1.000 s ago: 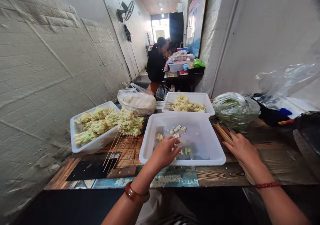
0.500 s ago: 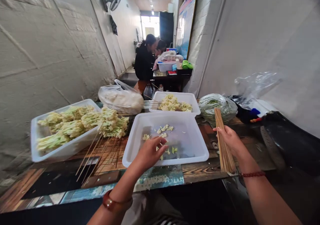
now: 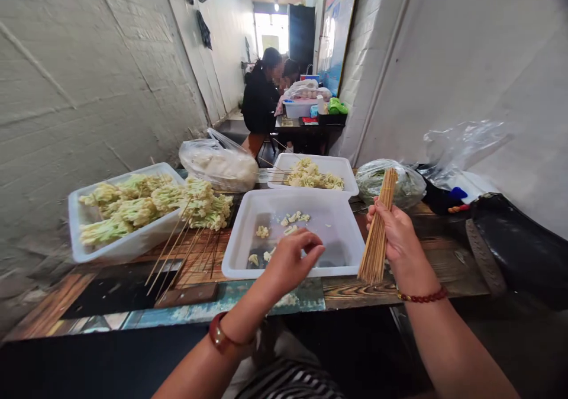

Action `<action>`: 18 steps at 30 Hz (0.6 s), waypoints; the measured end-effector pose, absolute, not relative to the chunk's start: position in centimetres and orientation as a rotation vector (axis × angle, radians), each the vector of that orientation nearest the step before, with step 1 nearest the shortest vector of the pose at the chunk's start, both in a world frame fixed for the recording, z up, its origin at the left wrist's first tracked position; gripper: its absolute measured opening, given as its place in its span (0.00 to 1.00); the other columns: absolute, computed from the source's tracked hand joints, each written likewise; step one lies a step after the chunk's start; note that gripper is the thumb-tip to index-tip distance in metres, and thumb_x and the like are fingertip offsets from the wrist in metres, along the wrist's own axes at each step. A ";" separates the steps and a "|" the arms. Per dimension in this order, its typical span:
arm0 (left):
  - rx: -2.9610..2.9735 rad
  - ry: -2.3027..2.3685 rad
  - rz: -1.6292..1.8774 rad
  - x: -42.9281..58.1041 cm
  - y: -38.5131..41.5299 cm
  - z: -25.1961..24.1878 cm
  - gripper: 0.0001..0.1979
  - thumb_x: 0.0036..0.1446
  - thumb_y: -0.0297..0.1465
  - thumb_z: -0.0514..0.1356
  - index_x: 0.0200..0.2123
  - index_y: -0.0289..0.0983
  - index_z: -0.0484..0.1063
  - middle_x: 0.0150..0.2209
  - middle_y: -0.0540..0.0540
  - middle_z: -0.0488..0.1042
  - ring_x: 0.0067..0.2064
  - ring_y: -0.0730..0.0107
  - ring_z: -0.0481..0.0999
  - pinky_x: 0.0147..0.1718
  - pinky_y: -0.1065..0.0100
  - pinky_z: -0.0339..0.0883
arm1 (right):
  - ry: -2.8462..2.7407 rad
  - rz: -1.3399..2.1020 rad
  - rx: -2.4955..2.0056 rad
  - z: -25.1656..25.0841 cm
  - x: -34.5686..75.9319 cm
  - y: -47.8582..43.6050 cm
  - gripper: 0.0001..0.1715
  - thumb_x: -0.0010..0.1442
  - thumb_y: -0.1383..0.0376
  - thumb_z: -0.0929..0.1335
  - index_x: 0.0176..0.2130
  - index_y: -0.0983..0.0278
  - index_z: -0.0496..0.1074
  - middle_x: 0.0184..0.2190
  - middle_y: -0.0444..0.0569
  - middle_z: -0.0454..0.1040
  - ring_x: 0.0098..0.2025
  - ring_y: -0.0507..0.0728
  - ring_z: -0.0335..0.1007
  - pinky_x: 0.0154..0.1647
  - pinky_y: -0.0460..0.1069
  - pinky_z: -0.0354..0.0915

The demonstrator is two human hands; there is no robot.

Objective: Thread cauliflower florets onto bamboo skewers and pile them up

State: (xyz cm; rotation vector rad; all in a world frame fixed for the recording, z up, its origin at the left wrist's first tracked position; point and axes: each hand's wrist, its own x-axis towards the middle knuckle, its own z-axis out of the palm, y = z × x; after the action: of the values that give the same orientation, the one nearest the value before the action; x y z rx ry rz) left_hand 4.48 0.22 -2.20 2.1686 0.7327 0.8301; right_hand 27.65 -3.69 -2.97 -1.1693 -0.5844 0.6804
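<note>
Holding a bundle of sticks [image 3: 374, 254] here, right hand [image 3: 394, 226] wrapped round it, ends poking out above and below. Left hand [image 3: 295, 258] is loosely curled, thumb apart, looks empty, over the tub [image 3: 341, 230] with cauliflower bits [image 3: 304, 217] just past the knuckles.

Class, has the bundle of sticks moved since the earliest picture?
Yes: the bundle of sticks, held in the right hand, has risen and shifted left toward the near white tray.

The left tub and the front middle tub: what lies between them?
In the head view, skewered cauliflower bunches lie between the left tub and the front middle tub.
</note>
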 end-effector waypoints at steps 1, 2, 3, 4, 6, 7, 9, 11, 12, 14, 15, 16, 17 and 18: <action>2.152 0.709 0.815 4.9 -0.4 -2.1 0.07 0.57 0.30 0.57 0.29 0.35 0.73 0.29 0.47 0.72 0.32 0.72 0.70 0.34 0.70 0.61 | -0.565 0.714 -1.139 -2.7 27.0 -3.5 0.19 0.45 0.53 0.75 0.32 0.60 0.70 0.22 0.38 0.68 0.19 0.47 0.64 0.16 0.43 0.64; 2.135 0.694 0.793 5.3 -1.0 -2.1 0.07 0.56 0.29 0.58 0.27 0.35 0.73 0.28 0.48 0.71 0.31 0.72 0.70 0.33 0.71 0.61 | -0.546 0.738 -1.113 -2.5 26.4 -3.4 0.19 0.45 0.54 0.75 0.32 0.60 0.69 0.22 0.37 0.68 0.20 0.47 0.64 0.16 0.42 0.63; 2.116 0.685 0.775 5.6 -1.6 -2.2 0.07 0.56 0.29 0.58 0.27 0.35 0.72 0.28 0.48 0.71 0.31 0.73 0.69 0.32 0.71 0.60 | -0.530 0.754 -1.092 -2.4 25.9 -3.3 0.20 0.44 0.54 0.76 0.32 0.60 0.69 0.22 0.36 0.68 0.20 0.46 0.63 0.17 0.42 0.63; 2.093 0.683 0.761 5.8 -2.1 -2.2 0.07 0.55 0.29 0.59 0.26 0.35 0.72 0.27 0.49 0.70 0.30 0.73 0.69 0.32 0.71 0.60 | -0.516 0.764 -1.075 -2.2 25.4 -3.2 0.20 0.44 0.54 0.76 0.33 0.61 0.69 0.22 0.36 0.68 0.20 0.46 0.63 0.17 0.42 0.63; 2.051 0.700 0.740 6.0 -2.8 -2.4 0.06 0.54 0.30 0.60 0.27 0.35 0.73 0.27 0.49 0.70 0.30 0.73 0.69 0.31 0.71 0.60 | -0.497 0.770 -1.051 -2.0 24.6 -3.2 0.20 0.43 0.55 0.76 0.33 0.61 0.69 0.22 0.36 0.68 0.20 0.46 0.62 0.16 0.42 0.62; 2.033 0.717 0.734 6.0 -3.1 -2.5 0.06 0.54 0.30 0.60 0.27 0.35 0.73 0.27 0.49 0.70 0.30 0.73 0.69 0.31 0.71 0.60 | -0.493 0.768 -1.042 -2.0 24.3 -3.2 0.20 0.44 0.56 0.76 0.33 0.61 0.69 0.22 0.36 0.68 0.20 0.46 0.62 0.16 0.42 0.62; 2.014 0.750 0.720 6.1 -3.5 -2.6 0.06 0.53 0.31 0.61 0.27 0.35 0.73 0.27 0.49 0.70 0.30 0.73 0.69 0.30 0.72 0.60 | -0.491 0.763 -1.028 -2.0 23.9 -3.3 0.20 0.45 0.56 0.76 0.34 0.61 0.69 0.22 0.36 0.68 0.20 0.46 0.61 0.17 0.41 0.61; 2.030 0.771 0.708 6.1 -3.7 -2.7 0.05 0.52 0.30 0.62 0.27 0.35 0.73 0.27 0.49 0.71 0.30 0.73 0.69 0.30 0.72 0.60 | -0.493 0.752 -1.020 -2.2 23.6 -3.5 0.21 0.45 0.58 0.76 0.36 0.61 0.68 0.23 0.35 0.68 0.21 0.46 0.62 0.18 0.40 0.61; 2.053 0.775 0.706 6.1 -3.8 -2.8 0.05 0.53 0.30 0.61 0.27 0.35 0.74 0.28 0.49 0.71 0.30 0.73 0.70 0.30 0.72 0.60 | -0.493 0.744 -1.019 -2.3 23.5 -3.6 0.22 0.45 0.58 0.76 0.37 0.61 0.68 0.23 0.35 0.68 0.21 0.46 0.62 0.18 0.40 0.61; 2.132 0.786 0.710 6.1 -4.1 -2.9 0.05 0.53 0.31 0.61 0.28 0.35 0.74 0.29 0.48 0.72 0.31 0.72 0.70 0.31 0.71 0.61 | -0.490 0.724 -1.018 -2.6 23.5 -3.7 0.22 0.44 0.59 0.77 0.37 0.60 0.68 0.23 0.35 0.68 0.22 0.46 0.62 0.18 0.40 0.61; 2.181 0.795 0.712 6.1 -4.2 -2.9 0.06 0.54 0.31 0.61 0.28 0.35 0.74 0.29 0.48 0.72 0.31 0.71 0.71 0.31 0.71 0.61 | -0.490 0.716 -1.019 -2.8 23.5 -3.8 0.22 0.44 0.59 0.77 0.37 0.60 0.68 0.23 0.35 0.68 0.22 0.46 0.62 0.18 0.40 0.62; 2.230 0.804 0.707 6.1 -4.3 -3.0 0.06 0.54 0.31 0.61 0.29 0.35 0.74 0.29 0.47 0.73 0.32 0.71 0.71 0.31 0.70 0.61 | -0.491 0.710 -1.020 -2.9 23.5 -3.9 0.22 0.44 0.59 0.77 0.37 0.60 0.68 0.23 0.35 0.68 0.22 0.46 0.62 0.18 0.40 0.62; 2.278 0.814 0.694 6.1 -4.4 -3.0 0.06 0.55 0.31 0.60 0.29 0.35 0.75 0.30 0.47 0.73 0.32 0.70 0.71 0.31 0.70 0.61 | -0.495 0.705 -1.021 -3.1 23.5 -3.9 0.21 0.44 0.59 0.76 0.37 0.60 0.68 0.23 0.36 0.68 0.22 0.46 0.62 0.18 0.40 0.62; 2.324 0.820 0.673 6.0 -4.6 -3.0 0.06 0.55 0.30 0.59 0.30 0.35 0.75 0.30 0.46 0.73 0.32 0.70 0.71 0.31 0.70 0.60 | -0.499 0.701 -1.022 -3.2 23.5 -4.0 0.21 0.44 0.59 0.76 0.36 0.60 0.69 0.23 0.36 0.68 0.22 0.46 0.62 0.18 0.39 0.62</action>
State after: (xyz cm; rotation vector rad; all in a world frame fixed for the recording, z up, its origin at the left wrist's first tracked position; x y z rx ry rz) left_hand 6.04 -4.57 -3.05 2.3244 0.8200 0.6725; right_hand 23.45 -4.02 -3.19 -1.0220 -0.4991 0.7010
